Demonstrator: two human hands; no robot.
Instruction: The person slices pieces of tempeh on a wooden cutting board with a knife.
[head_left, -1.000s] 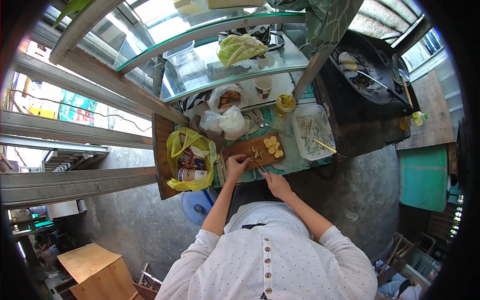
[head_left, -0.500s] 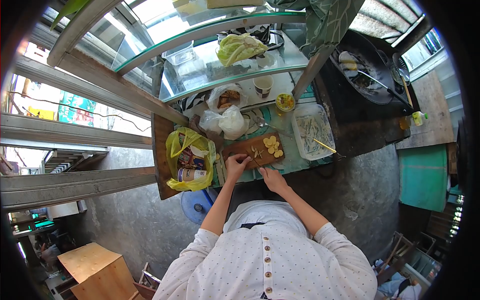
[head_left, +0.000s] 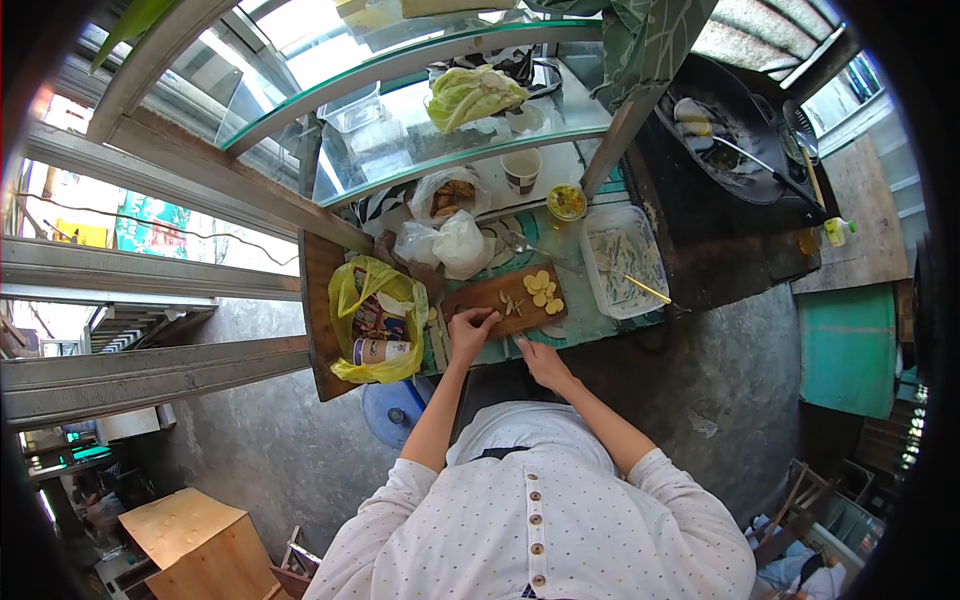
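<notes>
A wooden cutting board lies at the counter's near edge. Pale yellow round slices are grouped on its right part, and thin slivers lie near its middle. My left hand rests at the board's lower left, its fingertips pinched together; whatever they hold is too small to make out. Just off the board's near edge, my right hand is closed around a knife, of which only a short part shows beyond the fingers.
Left of the board sits a yellow plastic bag of packets. Behind are tied white bags, a paper cup and a yellow-topped jar. A plastic tub stands right, near a wok. Cabbage lies on the glass shelf.
The view has shifted slightly. The thin blade seen over the board between my hands earlier has drawn back toward the near edge. My left hand stays at the board's lower left.
</notes>
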